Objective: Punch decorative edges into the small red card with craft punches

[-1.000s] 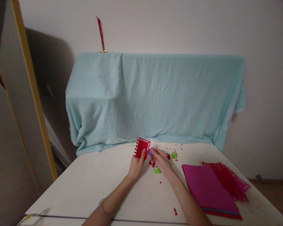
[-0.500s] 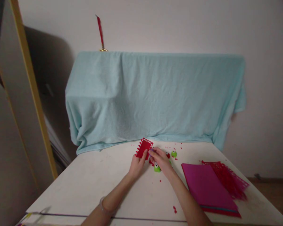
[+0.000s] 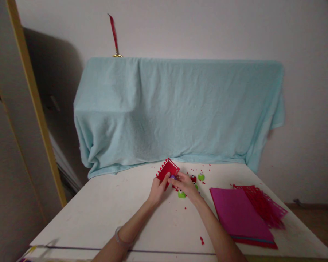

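Small red paper rectangle (image 3: 168,168), hole-edged, is pinched in the grip of our left hand (image 3: 157,189), left of the flat magenta-topped paper stack (image 3: 240,213); our right hand's (image 3: 187,185) grip is closed round a small purple rounded tool (image 3: 173,177), so we should hold rectangle flat, tool square.

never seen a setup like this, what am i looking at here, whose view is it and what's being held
There is no machine, just a person's bare hands. The camera is on their head, looking forward and down. The left hand holds red paper with holes along its edge; the right hand holds a small purple object, partly hidden, close to it. On the white table are green objects with eye-like spots, red scraps and a stack of sheets, magenta on top.
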The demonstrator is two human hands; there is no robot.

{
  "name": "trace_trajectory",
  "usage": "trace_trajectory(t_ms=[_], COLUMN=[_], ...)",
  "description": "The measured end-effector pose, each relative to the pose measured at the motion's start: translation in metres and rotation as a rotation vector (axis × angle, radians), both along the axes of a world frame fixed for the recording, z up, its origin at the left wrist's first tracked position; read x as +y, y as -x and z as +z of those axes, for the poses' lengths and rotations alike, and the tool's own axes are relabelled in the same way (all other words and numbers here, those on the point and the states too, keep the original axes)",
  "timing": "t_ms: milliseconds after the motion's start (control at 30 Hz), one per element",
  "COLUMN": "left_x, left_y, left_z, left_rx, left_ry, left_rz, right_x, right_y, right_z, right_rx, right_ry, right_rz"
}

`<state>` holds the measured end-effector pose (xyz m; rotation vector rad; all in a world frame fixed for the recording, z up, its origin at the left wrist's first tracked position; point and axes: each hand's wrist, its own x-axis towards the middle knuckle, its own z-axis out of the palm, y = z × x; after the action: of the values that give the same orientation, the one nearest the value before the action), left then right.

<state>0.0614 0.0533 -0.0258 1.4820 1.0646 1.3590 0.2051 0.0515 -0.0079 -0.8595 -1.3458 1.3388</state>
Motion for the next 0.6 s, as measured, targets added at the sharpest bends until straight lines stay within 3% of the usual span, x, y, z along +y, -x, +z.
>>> trace_trajectory(t_ms=[600], left_x=[0.0005], left_y=[0.0025], left_z=[0.0048], left_rx=[-0.032], left_ry=[-0.005], left_rz=[-0.101], right_x=[-0.003], right_y=[0.0033], right_z=[0.0027], right_rx=[-0.04], right_ry=[-0.033], right_rz=[0.011])
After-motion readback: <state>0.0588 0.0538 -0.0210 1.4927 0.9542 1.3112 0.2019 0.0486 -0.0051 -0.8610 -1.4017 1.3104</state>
